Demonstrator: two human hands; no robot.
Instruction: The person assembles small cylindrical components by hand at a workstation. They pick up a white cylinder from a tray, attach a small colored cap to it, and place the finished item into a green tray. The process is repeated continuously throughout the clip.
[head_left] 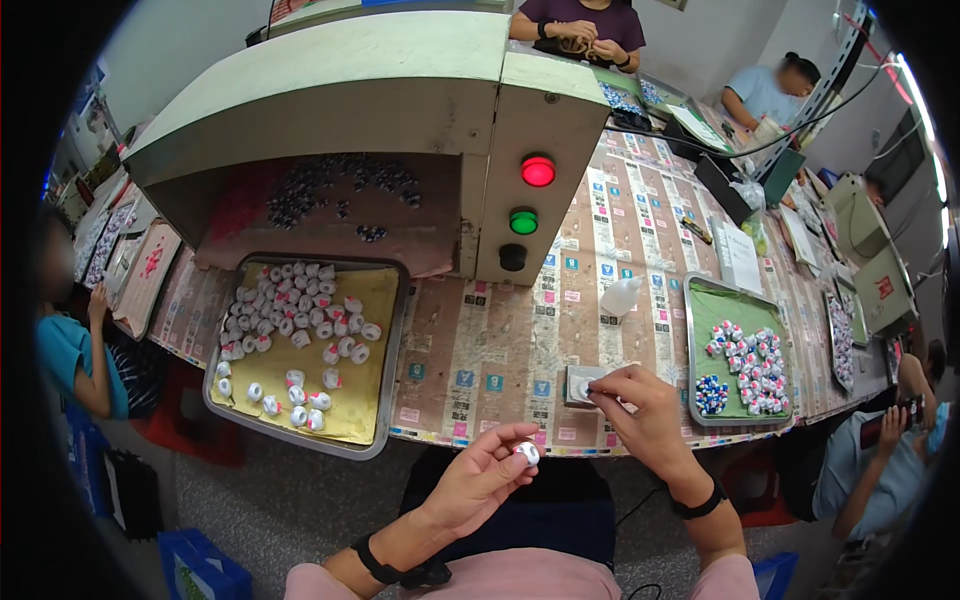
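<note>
My left hand [470, 485] is palm up at the table's front edge, its fingers closed round a small white rounded piece [527, 454] with a dark mark on it. To the right, my right hand [648, 412] has thumb and fingertips pinched together over a small square grey block [578, 384] on the table. Whatever those fingertips hold is too small and too covered to make out. On the left, a metal tray [391, 365] with yellow lining holds many white rounded pieces with pink parts. A second tray [690, 345], lined green, holds white-and-pink pieces and small blue-and-white ones.
Behind the yellow-lined tray stands a large beige machine [330, 110] with red and green lights; dark small pieces lie inside its opening. A translucent white bottle [621, 296] stands beyond my right hand. A notebook [738, 256] lies farther right. Other people sit around the tables.
</note>
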